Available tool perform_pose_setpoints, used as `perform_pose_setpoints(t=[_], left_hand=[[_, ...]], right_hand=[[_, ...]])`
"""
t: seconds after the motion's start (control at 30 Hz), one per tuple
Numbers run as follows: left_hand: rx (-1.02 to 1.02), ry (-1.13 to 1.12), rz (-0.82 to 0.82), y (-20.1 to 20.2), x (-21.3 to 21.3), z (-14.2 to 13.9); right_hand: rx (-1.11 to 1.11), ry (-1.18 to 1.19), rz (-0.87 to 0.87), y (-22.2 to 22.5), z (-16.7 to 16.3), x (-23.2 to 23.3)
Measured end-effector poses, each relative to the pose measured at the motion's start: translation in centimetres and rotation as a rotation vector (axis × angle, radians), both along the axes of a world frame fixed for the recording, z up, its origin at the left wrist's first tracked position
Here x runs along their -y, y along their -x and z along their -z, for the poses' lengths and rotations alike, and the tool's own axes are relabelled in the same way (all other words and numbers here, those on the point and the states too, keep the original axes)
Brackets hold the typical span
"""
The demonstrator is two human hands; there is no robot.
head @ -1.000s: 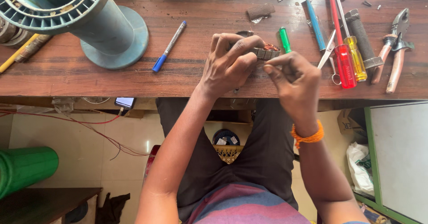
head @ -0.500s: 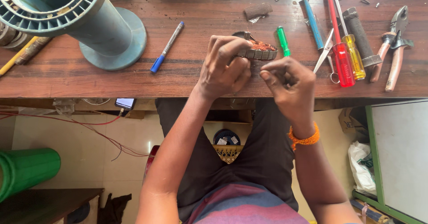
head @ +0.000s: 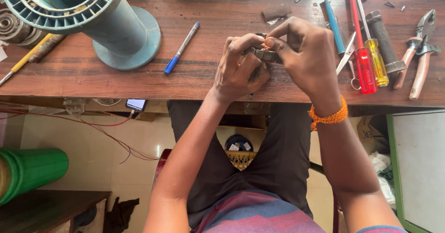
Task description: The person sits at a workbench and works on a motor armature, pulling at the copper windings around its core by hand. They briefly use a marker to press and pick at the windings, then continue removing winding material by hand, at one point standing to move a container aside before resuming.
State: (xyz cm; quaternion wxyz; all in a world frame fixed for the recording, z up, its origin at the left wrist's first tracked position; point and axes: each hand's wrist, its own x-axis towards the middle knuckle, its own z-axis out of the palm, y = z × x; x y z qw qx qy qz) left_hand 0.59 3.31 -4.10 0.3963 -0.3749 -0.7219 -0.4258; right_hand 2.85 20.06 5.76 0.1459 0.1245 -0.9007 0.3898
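Both hands up just right of centre in the upper half of the frame, over the wooden bench (head: 92, 82). Left hand (head: 241, 68) curled shut around a small grey metal part (head: 265, 55), gripping it from the left and below. Right hand (head: 308, 52) pinching the same part from the right, thumb and forefinger closed on its end. Part sandwiched between the two, mostly hidden by fingers, so hard to tell exactly what it is. Orange bead bracelet (head: 330, 116) on the right wrist.

Compared with half a second ago: hands now tighter together, right hand higher and covering the green pen seen earlier beside the part.

Out from there: blue pen (head: 181, 47) to the left, big teal spool (head: 88, 15) in the upper left. Over on the right, red screwdriver (head: 364, 66), yellow screwdriver (head: 376, 66), scissors (head: 348, 61), then pliers (head: 419, 52) near the right edge. Green cylinder (head: 28, 172) down at lower left.
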Motion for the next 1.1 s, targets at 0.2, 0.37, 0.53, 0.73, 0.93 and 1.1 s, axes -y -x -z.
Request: perform_pose_setpoints(t=[0.2, 0.37, 0.53, 0.73, 0.93, 1.1], left_hand=[[0.022, 0.065, 0.016, 0.0, 0.2, -0.6], [0.017, 0.093, 0.090, 0.0, 0.4, -1.1], [-0.019, 0.118, 0.060, 0.3, 0.2, -0.9], [-0.156, 0.219, -0.051, 0.1, 0.2, -0.6], [-0.144, 0.137, -0.012, 0.1, 0.1, -0.5], [-0.091, 0.084, 0.047, 0.3, 0.0, -0.3]], right_hand=[[0.104, 0.205, -0.047, -0.1, 0.7, -2.0], [0.124, 0.298, 0.055, -2.6, 1.7, -3.0], [0.023, 0.288, 0.098, -5.5, 4.2, -2.4], [-0.007, 0.346, 0.109, -6.5, 6.9, -0.6], [-0.001, 0.370, 0.012, -6.6, 5.5, -1.4], [-0.121, 0.093, -0.044, -5.8, 2.4, -1.8]])
